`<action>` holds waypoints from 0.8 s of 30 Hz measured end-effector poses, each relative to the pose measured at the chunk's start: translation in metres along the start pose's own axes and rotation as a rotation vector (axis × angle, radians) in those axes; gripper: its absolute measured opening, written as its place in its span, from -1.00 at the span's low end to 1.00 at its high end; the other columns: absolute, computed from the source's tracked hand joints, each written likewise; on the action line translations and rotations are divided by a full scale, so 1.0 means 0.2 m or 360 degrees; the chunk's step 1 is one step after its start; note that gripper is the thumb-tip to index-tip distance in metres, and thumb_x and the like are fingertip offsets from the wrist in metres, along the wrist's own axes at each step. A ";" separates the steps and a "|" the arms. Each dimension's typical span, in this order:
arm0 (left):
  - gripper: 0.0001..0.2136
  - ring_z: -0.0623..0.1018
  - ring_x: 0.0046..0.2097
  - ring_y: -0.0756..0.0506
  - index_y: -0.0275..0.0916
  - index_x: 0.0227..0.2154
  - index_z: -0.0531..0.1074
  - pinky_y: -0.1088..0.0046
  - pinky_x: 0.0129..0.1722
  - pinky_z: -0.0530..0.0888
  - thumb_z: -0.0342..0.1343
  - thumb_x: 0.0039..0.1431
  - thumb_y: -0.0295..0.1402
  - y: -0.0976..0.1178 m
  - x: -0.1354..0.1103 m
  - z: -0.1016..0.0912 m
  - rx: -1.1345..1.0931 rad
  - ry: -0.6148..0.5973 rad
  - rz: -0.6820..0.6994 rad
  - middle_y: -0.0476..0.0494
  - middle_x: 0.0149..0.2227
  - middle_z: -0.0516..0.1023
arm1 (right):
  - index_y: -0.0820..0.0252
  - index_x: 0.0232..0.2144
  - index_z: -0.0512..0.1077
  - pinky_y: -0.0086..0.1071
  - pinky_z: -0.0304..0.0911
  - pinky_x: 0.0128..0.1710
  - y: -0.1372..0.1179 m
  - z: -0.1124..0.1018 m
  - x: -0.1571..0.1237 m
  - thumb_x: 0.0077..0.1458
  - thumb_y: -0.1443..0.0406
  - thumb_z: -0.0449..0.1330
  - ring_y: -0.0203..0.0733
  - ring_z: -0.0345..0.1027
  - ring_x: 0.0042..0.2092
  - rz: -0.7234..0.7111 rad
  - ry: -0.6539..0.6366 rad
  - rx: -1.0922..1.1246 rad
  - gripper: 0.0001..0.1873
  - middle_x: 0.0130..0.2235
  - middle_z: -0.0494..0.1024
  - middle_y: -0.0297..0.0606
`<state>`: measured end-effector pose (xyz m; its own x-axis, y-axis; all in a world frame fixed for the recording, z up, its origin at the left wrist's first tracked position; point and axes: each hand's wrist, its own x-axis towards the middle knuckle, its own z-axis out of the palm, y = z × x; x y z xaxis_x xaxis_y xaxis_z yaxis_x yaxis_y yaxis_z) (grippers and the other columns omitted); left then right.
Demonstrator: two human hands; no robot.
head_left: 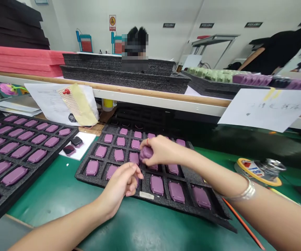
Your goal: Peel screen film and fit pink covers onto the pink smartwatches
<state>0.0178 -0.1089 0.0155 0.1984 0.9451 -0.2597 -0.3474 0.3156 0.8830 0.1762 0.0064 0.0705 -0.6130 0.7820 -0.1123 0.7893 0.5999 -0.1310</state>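
Note:
My right hand [159, 150] reaches over the middle of a black foam tray [146, 202], thumb and fingers closed around a purple watch case [146, 154]. Lower and to the left, my left hand [123, 183] hovers over the tray's front edge with its fingers curled; whatever is inside them, if anything, is hidden. Rows of similar purple cases lie in the tray's compartments, among them one [156, 184] right of my left hand and another [176, 191] beyond it. My hands cover some of the compartments.
Another foam tray [35, 170] of purple cases lies at left. Between the trays, two dark-faced pieces [73, 144] rest on white paper. A tape roll [257, 171] and a metal-topped container [273, 167] stand right, near an orange stick [244, 225]. A shelf [150, 101] crosses above; people are behind it.

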 end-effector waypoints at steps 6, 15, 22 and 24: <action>-0.84 0.35 -0.42 0.03 -0.23 -0.35 0.38 0.51 -0.41 0.30 0.04 0.29 -0.27 -0.07 0.00 -0.02 0.1063 -0.0222 0.0507 -0.03 -0.37 0.39 | 0.19 0.02 0.46 -0.07 0.41 0.03 0.37 -0.04 0.34 0.30 0.14 0.22 -0.06 0.46 0.01 0.0463 0.0285 -0.0054 -0.66 0.04 0.53 -0.16; -0.88 0.44 -0.38 0.02 -0.21 -0.25 0.46 0.46 -0.31 0.36 0.01 0.28 -0.40 -0.08 0.00 -0.06 0.1664 -0.0466 0.0739 -0.09 -0.19 0.49 | 0.19 0.08 0.42 -0.07 0.44 0.00 0.70 0.04 0.46 0.30 0.17 0.22 -0.05 0.45 0.03 0.0558 0.0197 0.0133 -0.64 0.10 0.48 -0.13; -0.87 0.47 -0.34 -0.01 -0.21 -0.24 0.47 0.47 -0.29 0.40 0.01 0.26 -0.45 -0.09 0.01 -0.06 0.1756 -0.0497 0.0781 -0.11 -0.19 0.53 | 0.21 0.06 0.43 -0.07 0.44 -0.01 0.97 0.04 0.36 0.30 0.18 0.24 -0.06 0.46 0.01 0.0594 0.0044 0.0294 -0.64 0.07 0.50 -0.14; -0.87 0.48 -0.34 -0.01 -0.21 -0.24 0.47 0.47 -0.29 0.41 0.01 0.26 -0.45 -0.09 0.01 -0.06 0.1758 -0.0500 0.0766 -0.11 -0.19 0.53 | 0.21 0.09 0.41 -0.05 0.44 0.00 1.01 0.05 0.31 0.30 0.18 0.24 -0.05 0.46 0.02 0.0596 0.0069 0.0344 -0.62 0.09 0.49 -0.13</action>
<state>0.0135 -0.1121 -0.0052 0.5278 0.8357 0.1517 0.4805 -0.4411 0.7580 0.2977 0.1745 0.0268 -0.2801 0.9481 -0.1506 0.9286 0.2278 -0.2930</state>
